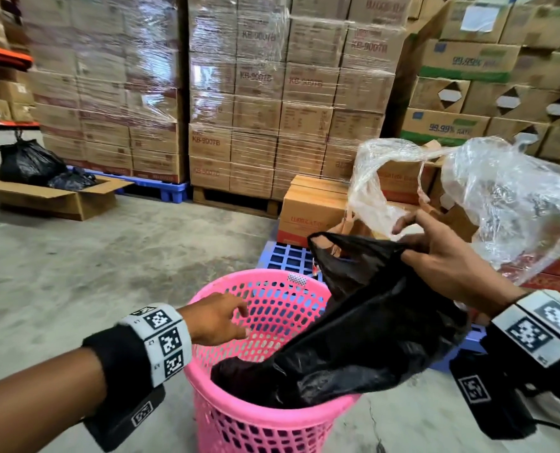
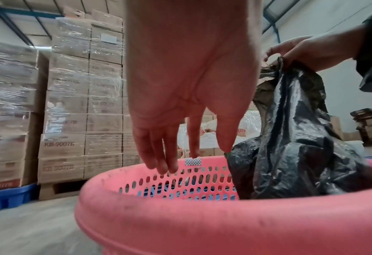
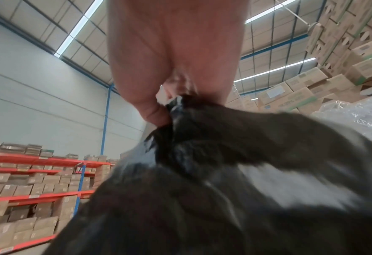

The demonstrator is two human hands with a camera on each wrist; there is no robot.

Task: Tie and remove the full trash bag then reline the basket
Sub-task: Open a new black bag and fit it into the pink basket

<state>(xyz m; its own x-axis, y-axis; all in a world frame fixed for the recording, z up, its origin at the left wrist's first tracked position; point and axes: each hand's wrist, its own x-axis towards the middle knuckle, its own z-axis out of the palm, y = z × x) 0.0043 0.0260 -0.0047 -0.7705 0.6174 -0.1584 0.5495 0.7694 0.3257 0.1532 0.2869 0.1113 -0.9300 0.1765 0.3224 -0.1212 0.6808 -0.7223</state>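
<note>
A pink perforated basket [image 1: 265,416] stands on the floor in front of me. An empty black bag [image 1: 370,322] hangs half into the basket [image 2: 180,215] on its right side. My right hand [image 1: 435,256] pinches the bag's top edge above the rim; in the right wrist view the thumb [image 3: 156,113] and fingers clamp the black bag [image 3: 224,172]. My left hand [image 1: 219,322] hovers over the basket's left rim with straight, relaxed fingers [image 2: 165,160] and holds nothing. The black bag [image 2: 294,138] fills the right side of the left wrist view.
Two tied black bags [image 1: 26,161] sit in an open cardboard box [image 1: 59,197] at the far left. Wrapped pallets of cartons [image 1: 239,93] wall off the back. Crumpled clear plastic [image 1: 501,197] lies on boxes to the right, above a blue pallet [image 1: 291,259].
</note>
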